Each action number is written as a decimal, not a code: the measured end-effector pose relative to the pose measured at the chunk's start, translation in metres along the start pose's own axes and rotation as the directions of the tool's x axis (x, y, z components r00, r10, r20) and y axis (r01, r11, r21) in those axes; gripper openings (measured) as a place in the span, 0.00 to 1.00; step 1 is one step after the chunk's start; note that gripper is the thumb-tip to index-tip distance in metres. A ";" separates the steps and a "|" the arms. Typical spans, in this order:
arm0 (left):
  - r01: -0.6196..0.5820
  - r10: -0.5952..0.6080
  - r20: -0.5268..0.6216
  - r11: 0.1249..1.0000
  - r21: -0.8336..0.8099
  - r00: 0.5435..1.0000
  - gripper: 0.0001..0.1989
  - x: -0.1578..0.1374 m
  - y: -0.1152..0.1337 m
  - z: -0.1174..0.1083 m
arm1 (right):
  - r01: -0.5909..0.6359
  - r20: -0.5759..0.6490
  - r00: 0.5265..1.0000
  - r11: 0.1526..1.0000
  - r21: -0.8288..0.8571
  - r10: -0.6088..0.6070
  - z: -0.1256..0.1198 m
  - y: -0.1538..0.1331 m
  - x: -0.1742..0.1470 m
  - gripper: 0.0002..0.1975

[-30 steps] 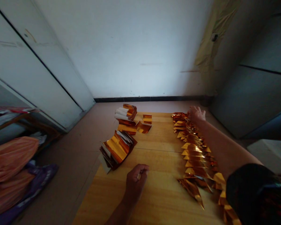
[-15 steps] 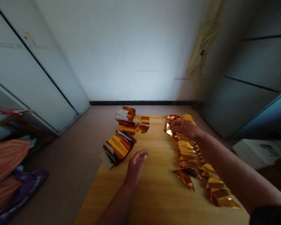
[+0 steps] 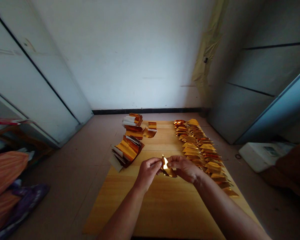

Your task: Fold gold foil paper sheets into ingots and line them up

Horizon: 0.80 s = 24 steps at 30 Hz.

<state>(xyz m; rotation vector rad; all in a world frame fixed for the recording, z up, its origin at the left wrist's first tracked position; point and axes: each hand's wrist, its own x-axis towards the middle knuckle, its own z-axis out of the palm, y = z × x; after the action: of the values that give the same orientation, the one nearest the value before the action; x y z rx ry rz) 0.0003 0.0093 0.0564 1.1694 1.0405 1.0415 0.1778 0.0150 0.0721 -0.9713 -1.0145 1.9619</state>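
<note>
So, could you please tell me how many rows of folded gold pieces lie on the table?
2: the left row and, beside it, the right row, both along the right side of the table. The right hand or overlaps may hide some pieces.

One head-worn camera is looking forward and down from close above the near end of the wooden table [image 3: 165, 210], facing the wall [image 3: 140, 56] beyond it.
</note>
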 end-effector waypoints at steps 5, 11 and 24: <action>0.016 -0.016 -0.001 0.998 -0.068 1.000 0.15 -0.005 0.004 0.000 | 0.013 0.008 1.000 0.998 0.067 -0.013 0.001 0.009 0.001 0.15; 0.009 -0.026 -0.115 0.989 -0.145 0.993 0.13 -0.006 -0.002 0.007 | 0.195 -0.113 0.967 0.950 -0.244 -0.228 0.013 0.011 -0.002 0.12; 0.025 -0.061 -0.330 0.993 -0.112 0.942 0.11 -0.011 -0.009 0.020 | 0.299 0.025 0.686 0.249 -0.921 -0.728 0.027 0.034 -0.005 0.09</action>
<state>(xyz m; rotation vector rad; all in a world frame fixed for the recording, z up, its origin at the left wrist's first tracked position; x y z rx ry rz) 0.0188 -0.0066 0.0501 0.8972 1.2514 1.2730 0.1489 -0.0130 0.0547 -1.2449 -1.8577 0.4497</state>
